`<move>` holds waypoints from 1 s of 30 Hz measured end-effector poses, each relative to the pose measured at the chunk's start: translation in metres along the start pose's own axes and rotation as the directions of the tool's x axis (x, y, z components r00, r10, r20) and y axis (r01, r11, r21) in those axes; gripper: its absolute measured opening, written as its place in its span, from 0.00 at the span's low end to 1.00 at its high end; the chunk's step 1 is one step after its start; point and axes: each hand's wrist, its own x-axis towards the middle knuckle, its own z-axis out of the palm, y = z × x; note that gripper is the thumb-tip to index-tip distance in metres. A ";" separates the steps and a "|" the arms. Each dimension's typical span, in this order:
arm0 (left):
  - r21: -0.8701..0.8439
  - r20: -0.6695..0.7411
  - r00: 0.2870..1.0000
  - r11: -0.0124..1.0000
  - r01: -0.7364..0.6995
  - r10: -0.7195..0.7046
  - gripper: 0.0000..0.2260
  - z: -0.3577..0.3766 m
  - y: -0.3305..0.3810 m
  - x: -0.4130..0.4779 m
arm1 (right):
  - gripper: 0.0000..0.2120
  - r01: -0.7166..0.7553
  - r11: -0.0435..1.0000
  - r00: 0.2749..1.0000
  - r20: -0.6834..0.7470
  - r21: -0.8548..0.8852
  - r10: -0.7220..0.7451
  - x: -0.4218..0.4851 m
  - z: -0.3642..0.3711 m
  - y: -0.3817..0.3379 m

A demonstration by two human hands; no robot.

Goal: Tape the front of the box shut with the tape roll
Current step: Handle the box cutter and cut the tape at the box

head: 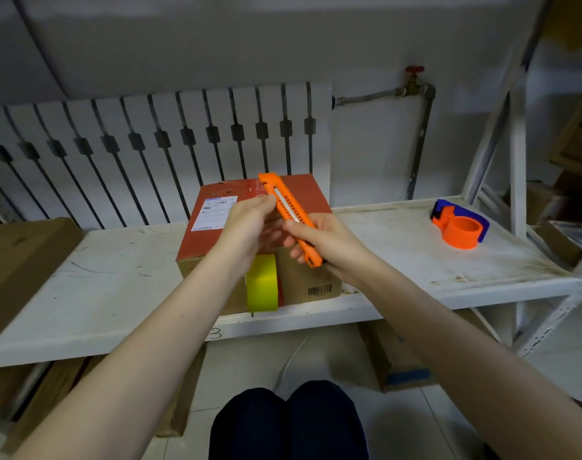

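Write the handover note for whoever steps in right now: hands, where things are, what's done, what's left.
Right hand: gripping the handle end of the orange utility knife.
Left hand: fingers at the knife's upper part.
Box: on the white shelf, in the middle; a yellow tape strip runs down its front face.
Orange tape dispenser: on the shelf to the right, untouched.
Done: strip laid on the front.
Left: probably cutting the tape; whether the blade is out is unclear.
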 end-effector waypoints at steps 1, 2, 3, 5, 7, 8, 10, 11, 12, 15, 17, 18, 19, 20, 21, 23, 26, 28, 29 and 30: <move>-0.013 -0.022 1.000 1.000 -0.002 0.001 0.10 -0.004 0.000 -0.001 | 0.08 0.003 1.000 1.000 0.021 0.000 -0.003 -0.001 0.003 0.000; -0.026 -0.041 0.999 1.000 -0.002 0.001 0.10 -0.008 -0.001 -0.002 | 0.09 0.002 1.000 0.999 0.051 0.006 -0.002 -0.001 0.005 0.001; -0.037 -0.059 0.998 0.999 0.000 -0.002 0.10 -0.011 0.000 -0.003 | 0.10 -0.005 1.000 0.996 0.088 0.017 0.004 -0.002 0.007 0.002; -0.063 -0.091 0.996 0.998 0.003 -0.009 0.09 -0.017 0.000 -0.003 | 0.09 -0.016 1.000 0.989 0.145 0.025 0.013 -0.004 0.010 0.004; -0.087 -0.113 0.993 0.996 0.006 -0.016 0.08 -0.021 -0.001 -0.003 | 0.08 -0.018 1.000 0.988 0.155 0.007 0.017 -0.007 0.013 0.006; -0.089 -0.119 0.993 0.996 0.007 -0.017 0.07 -0.021 -0.001 -0.003 | 0.08 -0.018 1.000 0.989 0.149 -0.010 0.019 -0.007 0.015 0.006; -0.082 -0.126 0.992 0.997 0.005 -0.015 0.08 -0.022 -0.003 -0.004 | 0.08 -0.021 0.998 0.991 0.131 -0.062 0.029 -0.007 0.015 0.008; -0.076 -0.128 0.992 0.997 0.005 -0.014 0.08 -0.023 -0.004 -0.004 | 0.08 -0.026 0.996 0.991 0.127 -0.090 0.037 -0.007 0.015 0.009; -0.070 -0.125 0.992 0.998 0.003 -0.012 0.09 -0.024 -0.006 -0.005 | 0.08 -0.030 0.994 0.991 0.125 -0.109 0.044 -0.006 0.016 0.009; -0.056 -0.092 0.996 0.998 -0.005 0.000 0.09 -0.027 -0.009 -0.006 | 0.07 -0.046 0.992 0.991 0.116 -0.118 0.059 -0.005 0.017 0.010; -0.046 -0.083 0.997 0.999 -0.005 0.001 0.09 -0.029 -0.011 -0.005 | 0.07 -0.051 0.991 0.993 0.101 -0.120 0.063 -0.005 0.018 0.011; -0.041 -0.081 0.997 0.999 -0.003 0.000 0.09 -0.029 -0.012 -0.005 | 0.07 -0.050 0.991 0.993 0.097 -0.124 0.062 -0.004 0.018 0.012; -0.032 -0.076 0.997 0.999 -0.003 0.000 0.09 -0.029 -0.012 -0.004 | 0.07 -0.050 0.991 0.994 0.093 -0.128 0.063 -0.004 0.018 0.013; -0.020 -0.066 0.998 1.000 -0.003 0.002 0.10 -0.030 -0.012 -0.004 | 0.08 -0.053 0.990 0.994 0.087 -0.129 0.064 -0.004 0.018 0.014; -0.009 -0.056 0.998 1.000 -0.006 0.005 0.10 -0.030 -0.012 -0.004 | 0.08 -0.056 0.990 0.995 0.079 -0.130 0.067 -0.003 0.019 0.015; 0.002 -0.043 0.999 1.000 -0.012 0.012 0.11 -0.031 -0.012 -0.004 | 0.08 -0.057 0.989 0.996 0.062 -0.138 0.066 -0.003 0.019 0.016; 0.009 -0.017 1.000 1.000 -0.022 0.023 0.11 -0.031 -0.013 -0.006 | 0.10 -0.043 0.984 0.999 0.011 -0.174 0.045 -0.003 0.018 0.017; 0.015 -0.001 1.000 1.000 -0.025 0.025 0.11 -0.031 -0.015 -0.005 | 0.14 -0.041 0.980 0.999 -0.038 -0.195 0.035 -0.004 0.017 0.017; 0.011 0.005 1.000 1.000 -0.024 0.024 0.11 -0.031 -0.016 -0.005 | 0.15 -0.042 0.980 0.998 -0.057 -0.197 0.031 -0.004 0.016 0.016; 0.001 0.012 1.000 1.000 -0.021 0.021 0.11 -0.031 -0.016 -0.005 | 0.15 -0.043 0.980 0.997 -0.069 -0.195 0.030 -0.005 0.016 0.016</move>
